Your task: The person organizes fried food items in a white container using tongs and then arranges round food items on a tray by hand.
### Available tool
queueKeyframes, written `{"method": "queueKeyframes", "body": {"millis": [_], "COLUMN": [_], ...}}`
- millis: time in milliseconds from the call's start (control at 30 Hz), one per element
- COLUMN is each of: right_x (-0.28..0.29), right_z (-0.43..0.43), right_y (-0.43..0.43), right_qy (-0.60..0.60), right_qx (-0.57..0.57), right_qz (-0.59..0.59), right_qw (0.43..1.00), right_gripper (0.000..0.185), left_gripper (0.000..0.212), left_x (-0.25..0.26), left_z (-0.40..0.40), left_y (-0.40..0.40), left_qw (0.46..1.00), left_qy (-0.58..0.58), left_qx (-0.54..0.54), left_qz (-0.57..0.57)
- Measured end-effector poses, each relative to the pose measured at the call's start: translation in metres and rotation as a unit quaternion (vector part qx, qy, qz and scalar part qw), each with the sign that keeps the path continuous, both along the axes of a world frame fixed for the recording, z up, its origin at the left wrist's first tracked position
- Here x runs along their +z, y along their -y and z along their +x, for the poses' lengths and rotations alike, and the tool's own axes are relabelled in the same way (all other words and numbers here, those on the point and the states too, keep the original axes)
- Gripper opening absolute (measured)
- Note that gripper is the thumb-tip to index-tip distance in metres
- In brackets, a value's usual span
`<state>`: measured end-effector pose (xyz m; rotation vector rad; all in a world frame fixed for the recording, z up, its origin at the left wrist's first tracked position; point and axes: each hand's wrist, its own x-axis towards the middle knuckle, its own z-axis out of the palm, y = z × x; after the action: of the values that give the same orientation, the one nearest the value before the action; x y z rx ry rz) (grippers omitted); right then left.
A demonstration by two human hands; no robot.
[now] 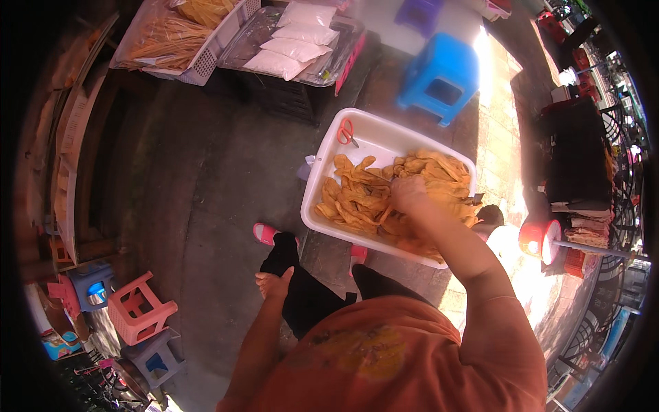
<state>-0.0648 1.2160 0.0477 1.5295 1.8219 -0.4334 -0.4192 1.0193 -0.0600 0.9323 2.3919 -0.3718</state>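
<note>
A white plastic tub (pixel 329 149) stands before me, with a heap of limp, wrinkled yellow-brown food pieces (pixel 355 201) spread across much of it. My right hand (pixel 408 193) reaches into the middle of this heap with its fingers curled. The fingertips are hidden, so I cannot tell whether they grip a piece. In the tub's far left corner lie scissors with red-orange handles (pixel 345 133), apart from the food. My left hand (pixel 275 283) rests on the knee of my black trousers (pixel 314 304), thumb spread and nothing held.
Beyond the tub stands a blue plastic stool (pixel 443 77). At the far left, a tray (pixel 329 72) bears several white-filled bags (pixel 296 49) beside a white basket (pixel 206 56) of dried strips. A pink stool (pixel 139 309) is at lower left. A red dial scale (pixel 540 239) stands right.
</note>
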Motion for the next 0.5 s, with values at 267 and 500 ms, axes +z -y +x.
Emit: {"method": "queueKeyframes", "body": {"millis": [267, 500], "right_x": [0.059, -0.028], "right_z": [0.007, -0.041], "right_y": [-0.006, -0.069], "right_qy": [-0.014, -0.069], "right_qx": [-0.047, -0.143], "right_qz": [0.005, -0.021], "right_qw": [0.999, 0.987], "right_gripper": [0.035, 0.033], "left_gripper": [0.126, 0.126], "left_x": [0.004, 0.002], "left_z": [0.005, 0.011], "left_y": [-0.004, 0.004], "left_qw": [1.000, 1.000], "left_qy": [0.006, 0.020], "left_qx": [-0.002, 0.003], "left_qz": [-0.009, 0.009]}}
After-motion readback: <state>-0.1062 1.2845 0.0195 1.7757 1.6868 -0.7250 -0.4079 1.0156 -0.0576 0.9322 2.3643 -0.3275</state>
